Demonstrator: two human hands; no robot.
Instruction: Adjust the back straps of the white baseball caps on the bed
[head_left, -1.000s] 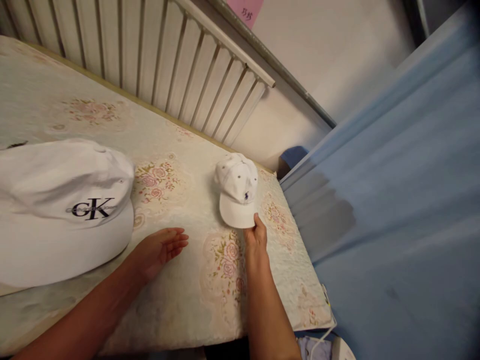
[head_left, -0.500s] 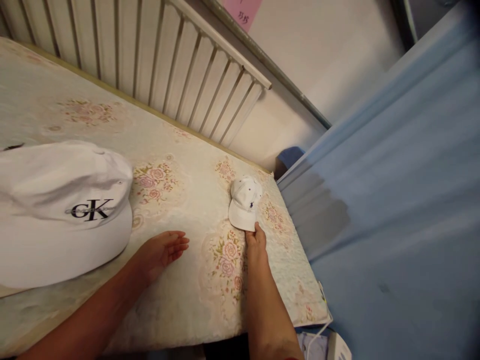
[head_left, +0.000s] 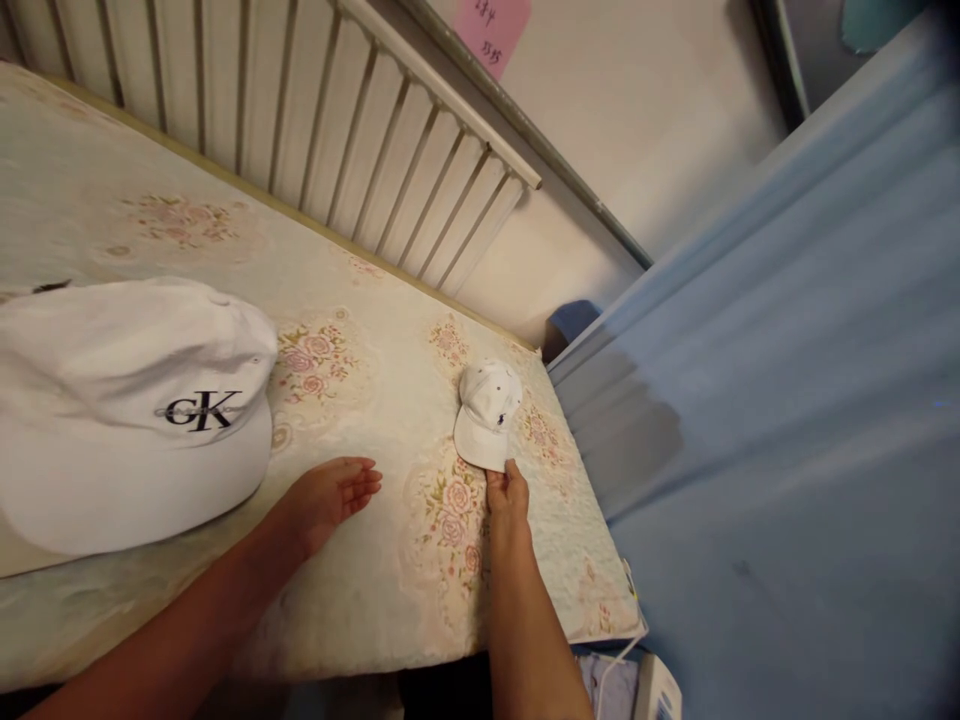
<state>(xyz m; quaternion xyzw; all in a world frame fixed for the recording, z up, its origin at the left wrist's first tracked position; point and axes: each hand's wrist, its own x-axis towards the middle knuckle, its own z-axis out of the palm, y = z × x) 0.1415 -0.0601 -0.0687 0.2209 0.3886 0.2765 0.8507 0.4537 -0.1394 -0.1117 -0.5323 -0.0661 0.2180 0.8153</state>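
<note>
A small white cap (head_left: 487,405) with a dark emblem on its front sits on the floral mattress (head_left: 375,560), towards its right end. My right hand (head_left: 508,490) pinches the edge of that cap's brim, thumb on top and fingers underneath. To the left, my left hand (head_left: 341,492) hovers over the mattress with fingers extended, holding nothing. Close to the camera at the left lies a large white cap (head_left: 135,420) with black "CK" lettering; my left hand is beside its brim, apart from it.
A slatted bed rail (head_left: 330,130) runs along the far side of the mattress. At right hangs a blue curtain (head_left: 787,430). A pink paper (head_left: 491,35) is on the wall. Below the mattress's right corner are a white power strip (head_left: 660,690) and a cable.
The view has shifted slightly, so the large cap appears a bit further right. My right hand keeps its hold on the small cap's brim; my left hand has hardly moved.
</note>
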